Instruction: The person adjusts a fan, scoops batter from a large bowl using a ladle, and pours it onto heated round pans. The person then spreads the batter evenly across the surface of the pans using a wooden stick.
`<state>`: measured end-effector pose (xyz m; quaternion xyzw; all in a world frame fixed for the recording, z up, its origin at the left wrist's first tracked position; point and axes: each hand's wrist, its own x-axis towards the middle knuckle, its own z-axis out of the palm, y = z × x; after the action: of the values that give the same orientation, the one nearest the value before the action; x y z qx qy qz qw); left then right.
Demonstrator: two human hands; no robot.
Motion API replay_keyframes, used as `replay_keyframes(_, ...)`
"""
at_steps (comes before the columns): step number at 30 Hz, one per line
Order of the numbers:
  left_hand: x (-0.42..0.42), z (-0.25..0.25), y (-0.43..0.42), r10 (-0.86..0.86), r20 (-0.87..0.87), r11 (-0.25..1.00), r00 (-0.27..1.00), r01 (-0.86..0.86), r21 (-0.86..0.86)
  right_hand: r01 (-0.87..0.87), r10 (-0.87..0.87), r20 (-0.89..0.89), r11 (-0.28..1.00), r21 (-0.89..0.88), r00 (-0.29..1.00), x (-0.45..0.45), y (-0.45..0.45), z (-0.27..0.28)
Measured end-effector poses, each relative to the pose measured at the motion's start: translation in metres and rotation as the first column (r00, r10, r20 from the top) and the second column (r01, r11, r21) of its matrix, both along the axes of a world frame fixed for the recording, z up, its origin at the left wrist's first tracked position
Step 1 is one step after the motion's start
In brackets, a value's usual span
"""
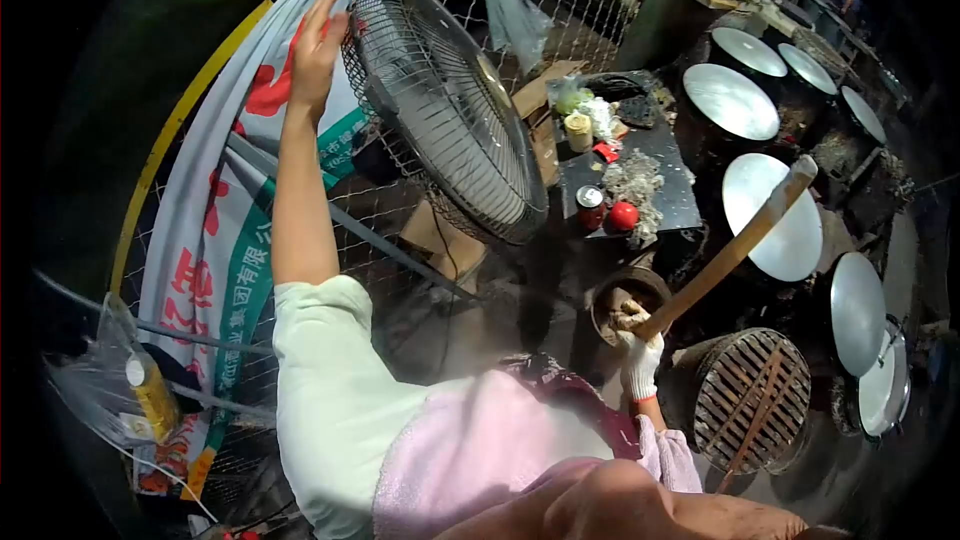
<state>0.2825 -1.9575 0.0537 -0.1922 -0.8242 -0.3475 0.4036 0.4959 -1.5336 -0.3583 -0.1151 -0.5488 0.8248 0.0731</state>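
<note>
My left hand (316, 58) is bare and raised, fingers stretched out, at the left rim of a black electric fan (450, 105) with a wire cage. Whether it touches the cage I cannot tell. My right hand (638, 345), in a white knitted glove, is closed round the lower end of a long wooden handle (740, 245). The handle slants up and right, its upper end in front of a round silvery disc (800, 235). Behind the glove is a round brown container (603, 305). A slatted round grate (752, 400) lies to the right of the glove.
A dark board (675, 175) bears a red can (590, 202), a red ball-shaped thing (624, 216) and a cream-coloured jar (578, 130). Several silvery discs, pans or lids, stand at the right. A banner (215, 240) hangs on wire mesh at the left, near a yellow can (150, 395).
</note>
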Motion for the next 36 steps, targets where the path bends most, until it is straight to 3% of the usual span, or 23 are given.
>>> replay_keyframes(1,0.008,-0.007,0.002,0.006,-0.017,0.992,1.000,-0.004,0.125,-0.033,0.034,-0.017,0.998,0.061,0.999,0.012,0.008,0.026)
replay_keyframes(3,0.017,-0.033,-0.014,0.086,-0.048,0.951,0.995,-0.068,0.302,0.039,-0.027,-0.116,0.993,0.110,0.993,0.030,0.023,0.009)
replay_keyframes(4,0.027,-0.050,-0.016,0.117,-0.113,0.925,0.987,-0.067,0.373,0.000,0.020,-0.066,0.960,0.279,0.998,0.048,0.045,0.002)
replay_keyframes(5,0.035,-0.074,-0.023,0.143,-0.169,0.894,0.975,-0.054,0.446,-0.016,0.026,-0.036,0.968,0.252,0.999,0.054,0.052,-0.007)
replay_keyframes(8,0.078,-0.172,-0.034,0.302,-0.081,0.780,0.950,-0.198,0.594,0.005,-0.017,0.071,0.985,0.173,0.997,0.085,0.060,0.007)
replay_keyframes(9,0.095,-0.209,-0.029,0.389,0.033,0.733,0.921,-0.331,0.595,0.037,-0.054,0.111,0.987,0.154,0.992,0.099,0.065,0.015)
replay_keyframes(11,0.127,-0.325,-0.043,0.393,0.379,0.731,0.838,-0.535,0.425,0.130,-0.151,0.199,0.985,0.117,0.968,0.129,0.070,0.025)
replay_keyframes(12,0.155,-0.360,-0.021,0.280,0.673,0.742,0.684,-0.599,0.300,0.201,-0.201,-0.024,0.980,-0.001,0.979,0.138,0.074,0.015)
replay_keyframes(13,0.157,-0.489,-0.069,0.287,0.762,0.891,0.580,-0.454,0.010,0.296,-0.281,0.159,0.952,-0.076,0.946,0.154,0.071,0.011)
replay_keyframes(14,0.178,-0.512,-0.041,-0.167,0.952,0.890,0.256,-0.376,0.257,0.380,-0.372,0.131,0.924,-0.040,0.919,0.166,0.065,0.027)
replay_keyframes(15,0.194,-0.527,0.002,0.003,0.977,0.988,0.214,-0.150,0.029,0.460,-0.457,0.097,0.888,-0.005,0.884,0.175,0.056,0.043)
replay_keyframes(16,0.211,-0.539,0.048,0.176,0.952,0.976,0.249,0.080,-0.201,0.540,-0.538,0.076,0.841,-0.011,0.839,0.190,0.052,0.041)
replay_keyframes(17,0.213,-0.619,0.063,-0.011,0.986,0.988,0.165,0.156,-0.015,0.615,-0.614,0.051,0.788,-0.012,0.788,0.205,0.048,0.041)
replay_keyframes(18,0.221,-0.586,0.119,-0.194,0.952,0.920,0.236,0.381,0.093,0.683,-0.682,0.100,0.730,0.025,0.724,0.219,0.042,0.047)
replay_keyframes(19,0.226,-0.519,0.177,-0.386,0.888,0.790,0.248,0.586,0.180,0.743,-0.743,0.152,0.666,0.066,0.652,0.235,0.036,0.053)
replay_keyframes(21,0.215,-0.485,0.250,-0.590,0.808,0.491,-0.001,0.794,0.359,0.834,-0.831,0.212,0.542,0.103,0.514,0.273,0.024,0.059)
replay_keyframes(23,0.212,-0.390,0.316,-0.593,0.700,0.319,-0.398,0.682,0.658,0.895,-0.888,0.216,0.433,0.103,0.405,0.309,0.009,0.065)
replay_keyframes(25,0.209,-0.315,0.365,-0.707,0.521,-0.034,-0.479,0.758,0.651,0.926,-0.926,0.250,0.333,0.179,0.284,0.341,-0.002,0.079)
replay_keyframes(27,0.222,-0.243,0.397,-0.712,0.214,-0.319,-0.669,0.580,0.750,0.936,-0.947,0.275,0.241,0.257,0.169,0.375,-0.005,0.084)
replay_keyframes(29,0.250,-0.180,0.422,-0.706,-0.099,-0.566,-0.701,0.475,0.673,0.957,-0.987,0.140,0.109,0.271,0.072,0.413,-0.008,0.068)
replay_keyframes(31,0.286,-0.137,0.443,-0.552,-0.372,-0.729,-0.746,0.215,0.650,0.969,-0.988,0.133,-0.039,0.246,-0.073,0.437,-0.008,0.063)
replay_keyframes(33,0.329,-0.114,0.464,-0.400,-0.495,-0.803,-0.772,0.035,0.594,0.970,-0.978,0.150,-0.113,0.217,-0.147,0.458,-0.006,0.067)
replay_keyframes(36,0.396,-0.102,0.494,-0.217,-0.550,-0.819,-0.806,-0.156,0.553,0.960,-0.960,0.164,-0.190,0.204,-0.225,0.505,0.002,0.047)
